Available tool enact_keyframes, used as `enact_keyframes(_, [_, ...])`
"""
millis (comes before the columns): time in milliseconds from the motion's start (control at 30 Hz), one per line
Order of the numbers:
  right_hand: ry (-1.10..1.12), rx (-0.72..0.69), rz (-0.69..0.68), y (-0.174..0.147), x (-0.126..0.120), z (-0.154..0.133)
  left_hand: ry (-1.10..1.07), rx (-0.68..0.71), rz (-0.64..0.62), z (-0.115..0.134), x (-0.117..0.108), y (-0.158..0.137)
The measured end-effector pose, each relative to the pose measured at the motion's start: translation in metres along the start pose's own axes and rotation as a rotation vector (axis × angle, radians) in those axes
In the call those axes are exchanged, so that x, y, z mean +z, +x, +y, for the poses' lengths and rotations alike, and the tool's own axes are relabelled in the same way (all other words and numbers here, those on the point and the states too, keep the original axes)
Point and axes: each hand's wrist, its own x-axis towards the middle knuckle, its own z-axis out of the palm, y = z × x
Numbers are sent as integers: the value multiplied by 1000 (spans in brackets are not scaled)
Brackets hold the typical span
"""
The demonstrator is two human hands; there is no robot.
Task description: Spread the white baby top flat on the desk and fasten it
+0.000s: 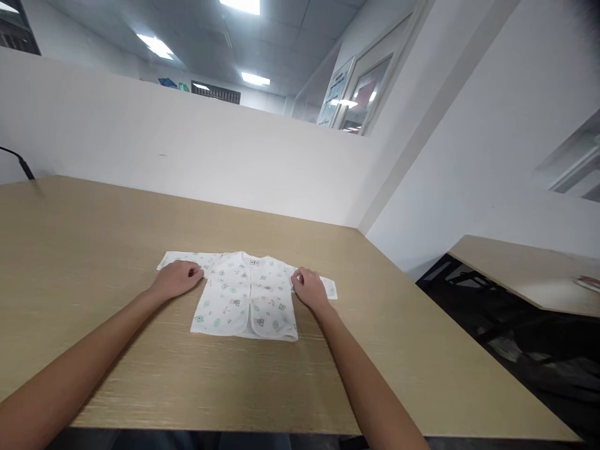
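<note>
Left of the white shirt's (pixel 227 297) body, the left hand (pixel 178 279) lies over one sleeve (pixel 187 256), grip curled; I cannot tell whether it pinches cloth. The shirt lies flat on the counter (pixel 210 387), front up, neck pointing away and hem nearer, its long axis running crosswise from sleeve to sleeve. Its neck label (pixel 254 263) is too small to read. Right of the shirt's body, the right hand (pixel 309 287) covers part of the other sleeve (pixel 330 289), grip curled, any pinch unclear.
</note>
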Motion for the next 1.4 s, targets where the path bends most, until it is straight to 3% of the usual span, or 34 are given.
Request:
enact_keyframes(533, [254, -125, -9, 9, 1, 17, 9, 27, 30, -5, 5, 1])
enact_keyframes(967, [386, -54, -52, 11, -6, 34, -107, 86, 42, -28, 0, 11])
enact_keyframes(1400, [410, -36, -49, 10, -6, 33, -70, 115, 38, -24, 1, 6])
